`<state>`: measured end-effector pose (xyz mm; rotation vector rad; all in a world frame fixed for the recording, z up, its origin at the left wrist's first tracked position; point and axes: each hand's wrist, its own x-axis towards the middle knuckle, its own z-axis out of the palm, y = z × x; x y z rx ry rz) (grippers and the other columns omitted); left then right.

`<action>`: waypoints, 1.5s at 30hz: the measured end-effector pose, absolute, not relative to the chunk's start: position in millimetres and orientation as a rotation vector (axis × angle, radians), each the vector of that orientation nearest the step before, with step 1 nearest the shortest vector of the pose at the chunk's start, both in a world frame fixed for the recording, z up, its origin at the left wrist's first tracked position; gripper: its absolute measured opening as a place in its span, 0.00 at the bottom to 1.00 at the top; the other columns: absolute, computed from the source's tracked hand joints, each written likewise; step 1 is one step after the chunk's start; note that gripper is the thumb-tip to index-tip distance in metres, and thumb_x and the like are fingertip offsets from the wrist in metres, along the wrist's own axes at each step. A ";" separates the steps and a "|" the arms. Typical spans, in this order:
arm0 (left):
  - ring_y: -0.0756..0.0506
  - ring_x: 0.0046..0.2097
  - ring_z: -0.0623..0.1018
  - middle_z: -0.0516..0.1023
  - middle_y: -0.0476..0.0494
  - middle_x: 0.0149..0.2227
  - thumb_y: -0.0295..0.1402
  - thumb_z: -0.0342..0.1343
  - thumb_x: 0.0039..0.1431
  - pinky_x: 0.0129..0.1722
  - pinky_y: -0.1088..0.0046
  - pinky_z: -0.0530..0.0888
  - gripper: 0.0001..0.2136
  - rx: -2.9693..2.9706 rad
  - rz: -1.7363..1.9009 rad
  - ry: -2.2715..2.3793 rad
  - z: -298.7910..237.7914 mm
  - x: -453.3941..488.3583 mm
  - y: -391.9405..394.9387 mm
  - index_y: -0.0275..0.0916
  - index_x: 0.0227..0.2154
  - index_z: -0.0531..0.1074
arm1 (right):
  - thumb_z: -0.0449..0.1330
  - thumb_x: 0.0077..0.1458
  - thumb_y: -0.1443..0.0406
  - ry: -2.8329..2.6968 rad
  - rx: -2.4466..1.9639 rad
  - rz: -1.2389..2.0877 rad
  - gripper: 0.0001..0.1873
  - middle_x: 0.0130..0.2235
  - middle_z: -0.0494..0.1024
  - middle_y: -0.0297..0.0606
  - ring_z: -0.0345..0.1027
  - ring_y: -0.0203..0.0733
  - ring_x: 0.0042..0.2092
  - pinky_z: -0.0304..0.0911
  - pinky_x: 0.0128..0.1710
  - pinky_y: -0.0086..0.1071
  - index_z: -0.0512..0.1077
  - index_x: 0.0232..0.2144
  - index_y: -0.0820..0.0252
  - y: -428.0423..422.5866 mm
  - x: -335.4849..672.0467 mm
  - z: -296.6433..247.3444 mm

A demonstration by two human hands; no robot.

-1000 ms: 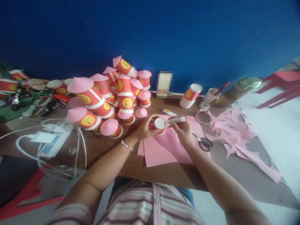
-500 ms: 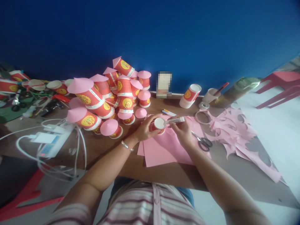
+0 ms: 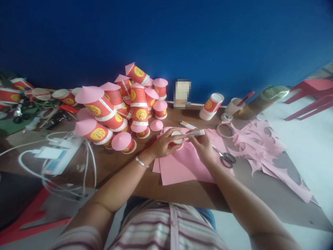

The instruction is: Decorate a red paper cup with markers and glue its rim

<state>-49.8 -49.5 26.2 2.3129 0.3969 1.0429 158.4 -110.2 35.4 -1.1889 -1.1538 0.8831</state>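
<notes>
My left hand (image 3: pixel 162 143) is wrapped round a small red paper cup (image 3: pixel 177 138) whose white base faces up, held over the pink paper sheets (image 3: pixel 184 165). My right hand (image 3: pixel 202 146) grips a white glue tube (image 3: pixel 195 132), and the tube's tip touches the cup's base rim. Both hands are closed on what they hold. Black-handled scissors (image 3: pixel 225 158) lie on the paper just right of my right hand.
A pile of red cups with pink paper cone tops (image 3: pixel 122 107) stands at the back left. A power strip with white cables (image 3: pixel 56 156) lies at the left. Tape rolls (image 3: pixel 225 130), another cup (image 3: pixel 212 106) and pink paper scraps (image 3: pixel 262 147) lie to the right.
My left fingers have shifted over the cup's top, covering more of the white base. The cup has turned slightly in my grip. The glue tube stays at the rim.
</notes>
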 end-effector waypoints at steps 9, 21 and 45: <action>0.35 0.69 0.74 0.74 0.34 0.65 0.29 0.62 0.68 0.66 0.46 0.74 0.24 2.277 1.019 0.412 22.4 -51.9 -46.5 0.50 0.65 0.71 | 0.74 0.56 0.48 -1.070 -1.185 0.922 0.21 0.36 0.81 0.36 0.77 0.42 0.36 0.81 0.38 0.40 0.75 0.37 0.57 -108.1 160.1 27.1; 0.35 0.64 0.77 0.75 0.32 0.64 0.34 0.67 0.64 0.65 0.47 0.74 0.31 2.082 1.027 0.489 28.3 -50.7 -50.8 0.44 0.67 0.64 | 0.76 0.51 0.48 -0.965 -1.184 0.938 0.22 0.37 0.81 0.37 0.76 0.42 0.38 0.80 0.36 0.38 0.77 0.35 0.57 -107.3 160.3 28.9; 0.35 0.64 0.79 0.78 0.35 0.60 0.39 0.66 0.66 0.63 0.48 0.78 0.23 2.420 1.147 0.574 19.5 -51.7 -48.8 0.46 0.61 0.69 | 0.76 0.51 0.49 -0.969 -1.168 0.948 0.21 0.36 0.82 0.38 0.78 0.43 0.38 0.79 0.35 0.37 0.77 0.35 0.57 -109.2 158.4 31.7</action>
